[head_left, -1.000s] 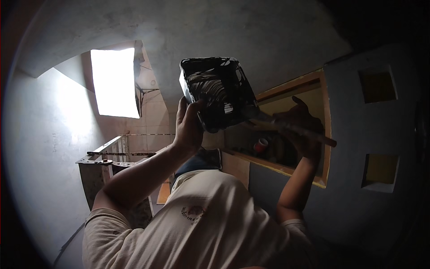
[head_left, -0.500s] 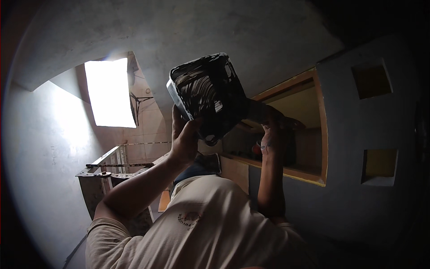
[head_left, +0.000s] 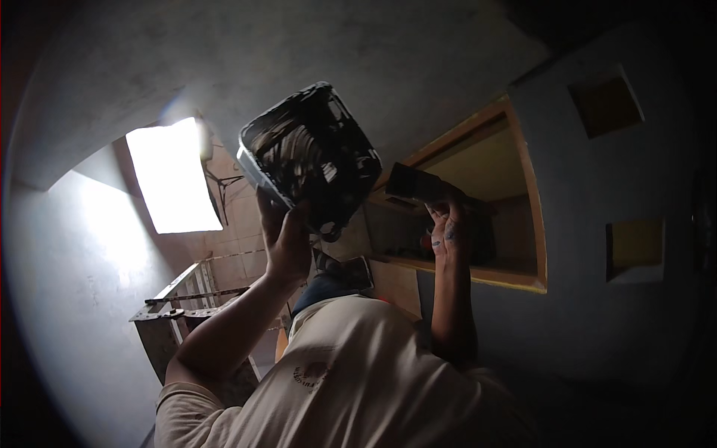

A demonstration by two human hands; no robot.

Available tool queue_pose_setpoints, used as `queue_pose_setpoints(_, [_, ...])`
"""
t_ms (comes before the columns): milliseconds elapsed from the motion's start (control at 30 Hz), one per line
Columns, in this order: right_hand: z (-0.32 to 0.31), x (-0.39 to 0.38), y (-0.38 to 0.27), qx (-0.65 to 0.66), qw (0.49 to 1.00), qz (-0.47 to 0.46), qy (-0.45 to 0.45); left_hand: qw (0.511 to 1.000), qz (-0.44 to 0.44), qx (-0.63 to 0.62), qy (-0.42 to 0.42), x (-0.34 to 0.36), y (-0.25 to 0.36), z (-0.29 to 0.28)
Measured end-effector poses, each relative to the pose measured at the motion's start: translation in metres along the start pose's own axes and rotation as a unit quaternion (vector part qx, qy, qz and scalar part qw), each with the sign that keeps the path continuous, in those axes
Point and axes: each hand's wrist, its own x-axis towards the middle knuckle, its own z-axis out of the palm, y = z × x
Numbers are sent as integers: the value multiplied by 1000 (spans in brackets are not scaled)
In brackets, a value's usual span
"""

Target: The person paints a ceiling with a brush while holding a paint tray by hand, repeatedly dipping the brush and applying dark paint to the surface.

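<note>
My left hand (head_left: 285,243) grips a rectangular plastic tub (head_left: 299,149) by its lower side, holding it tilted so that its inside, streaked with dark and pale paint, faces the camera. To its right, my right hand (head_left: 446,228) is closed on a paintbrush (head_left: 407,183) with a wide dark head, which is raised just clear of the tub's right edge. The brush's handle is mostly hidden behind my fingers and in shadow. Pale blue-grey smudges show on my right wrist and palm.
A wood-framed recess (head_left: 526,228) with a small red object inside is at the right, beside two square niches (head_left: 605,101). A paint-spattered metal ladder or stand (head_left: 168,302) stands lower left, under a bright rectangular opening (head_left: 172,175). Grey walls surround me; tiled floor shows beyond.
The tub in my left hand has moved left and tilted further. My right hand has drawn the brush out from the tub, turned it and shifted left from where it was a second ago.
</note>
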Motion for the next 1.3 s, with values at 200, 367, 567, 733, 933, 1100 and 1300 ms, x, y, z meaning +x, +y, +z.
queue_pose_setpoints(200, [13, -5, -26, 193, 972, 55, -125, 986, -31, 165, 7, -2, -21, -15])
queue_pose_setpoints(367, [61, -25, -60, 243, 945, 96, -194, 965, -194, -155, 84, 0, -10, -14])
queue_pose_setpoints(567, [130, -29, -96, -33, 954, -223, -200, 976, -158, -96, 117, -1, -2, 6])
queue_pose_setpoints(733, [197, -3, -129, -241, 826, -487, -152, 980, -145, -105, 92, 0, -3, 2])
queue_pose_setpoints(933, [331, 25, -164, -145, 705, -664, -202, 982, -144, -98, 68, -5, 1, 2])
queue_pose_setpoints(1100, [421, 39, -151, -203, 603, -761, -126, 979, -155, -86, 99, -2, 4, 8])
queue_pose_setpoints(1300, [386, 67, -154, -81, 759, -632, -131, 983, -132, -87, 95, -4, 5, 10])
